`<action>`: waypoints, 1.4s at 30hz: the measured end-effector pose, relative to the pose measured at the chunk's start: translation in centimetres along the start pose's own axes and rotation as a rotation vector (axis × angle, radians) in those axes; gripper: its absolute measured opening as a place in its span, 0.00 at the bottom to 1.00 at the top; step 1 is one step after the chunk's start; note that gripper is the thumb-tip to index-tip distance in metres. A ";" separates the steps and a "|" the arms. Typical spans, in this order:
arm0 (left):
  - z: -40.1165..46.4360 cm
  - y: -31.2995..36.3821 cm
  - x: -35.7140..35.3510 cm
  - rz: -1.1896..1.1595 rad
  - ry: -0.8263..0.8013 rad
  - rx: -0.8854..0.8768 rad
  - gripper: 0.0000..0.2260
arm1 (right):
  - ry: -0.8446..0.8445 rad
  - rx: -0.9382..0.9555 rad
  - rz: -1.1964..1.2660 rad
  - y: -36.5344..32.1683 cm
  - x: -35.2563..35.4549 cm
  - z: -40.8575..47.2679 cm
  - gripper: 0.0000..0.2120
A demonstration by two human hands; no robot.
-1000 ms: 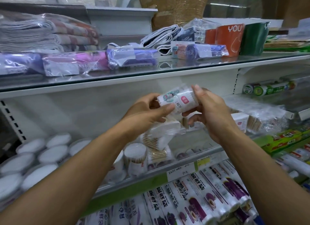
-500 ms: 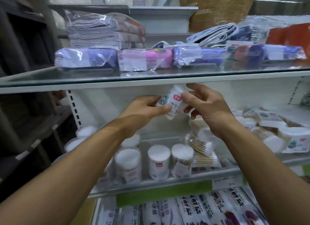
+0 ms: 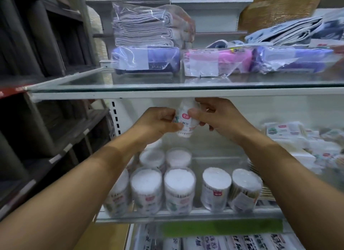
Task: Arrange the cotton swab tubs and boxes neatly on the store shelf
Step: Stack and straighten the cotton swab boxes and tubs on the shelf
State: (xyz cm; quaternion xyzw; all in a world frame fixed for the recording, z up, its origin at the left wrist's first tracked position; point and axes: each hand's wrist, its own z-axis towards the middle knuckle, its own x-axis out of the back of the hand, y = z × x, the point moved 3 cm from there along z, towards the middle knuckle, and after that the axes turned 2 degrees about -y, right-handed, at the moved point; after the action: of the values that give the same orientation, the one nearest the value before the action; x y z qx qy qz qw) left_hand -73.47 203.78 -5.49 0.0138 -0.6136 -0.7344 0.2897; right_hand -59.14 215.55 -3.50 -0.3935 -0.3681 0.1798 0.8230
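cotton swab pack (image 3: 184, 122), a small white packet with a red label, is held up in the air between both hands, just under the front edge of the glass shelf (image 3: 167, 86) and above the tubs below. left hand (image 3: 158, 122) grips it from the left, its fingers (image 3: 168, 113) curled against the pack's side and the thumb pressed near the lower part. right hand (image 3: 214, 117) grips it from the right, the thumb (image 3: 193, 113) lying across the label on the front and the other fingers wrapped behind, so the pack is clamped on both sides; its bottom end sticks out below the fingers. the pack stands roughly upright, tilted a little.

on the lower shelf (image 3: 186, 213) round clear cotton swab tubs (image 3: 179, 188) stand upright in rows, touching or just beside each other, near the front edge. to the right, cotton swab boxes (image 3: 284, 129) lie in a loose, blurred heap. on the glass shelf lie plastic-wrapped packs in purple and pink (image 3: 217, 62), with folded towels in a bag (image 3: 149, 26) behind them.
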 end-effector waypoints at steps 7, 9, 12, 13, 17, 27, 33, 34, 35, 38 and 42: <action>0.7 -1.2 0.9 0.017 0.057 -0.029 0.17 | -0.066 -0.004 -0.104 0.2 -0.9 1.9 0.10; 0.9 -1.3 0.9 0.003 0.060 -0.048 0.25 | -0.090 -0.039 -0.144 0.6 -1.2 2.4 0.15; 1.4 -1.6 0.8 0.051 0.067 -0.052 0.29 | -0.128 -0.083 -0.240 1.4 -1.7 3.0 0.30; 1.5 -1.8 0.8 0.073 0.060 -0.055 0.29 | -0.145 -0.091 -0.259 1.5 -1.9 3.0 0.31; 1.6 -2.9 0.6 0.284 0.044 -0.045 0.28 | -0.225 -0.108 -0.304 2.0 -3.0 3.0 0.32; 1.1 -3.2 0.0 0.708 -0.055 0.036 0.23 | -0.403 -0.163 -0.330 3.9 -5.2 2.5 0.29; 0.8 -3.8 -0.2 0.827 -0.124 0.093 0.23 | -0.464 -0.183 -0.336 4.7 -6.0 2.1 0.25; 0.8 -3.9 -0.2 0.839 -0.134 0.098 0.21 | -0.470 -0.195 -0.316 4.8 -6.0 2.0 0.24; 0.8 -3.9 -0.2 0.850 -0.144 0.101 0.18 | -0.476 -0.208 -0.292 5.0 -6.1 1.9 0.23; 0.8 -3.9 0.0 0.864 -0.165 0.118 0.16 | -0.491 -0.240 -0.260 5.3 -6.2 1.9 0.22; 0.6 -3.7 0.0 0.857 -0.175 0.138 0.18 | -0.500 -0.263 -0.267 5.4 -6.3 1.8 0.23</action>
State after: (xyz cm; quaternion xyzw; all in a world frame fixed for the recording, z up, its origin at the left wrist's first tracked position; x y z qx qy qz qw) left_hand -75.16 204.59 -8.69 -0.2850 -0.6336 -0.5037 0.5134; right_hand -64.66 216.15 -9.86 -0.3883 -0.6275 0.1120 0.6655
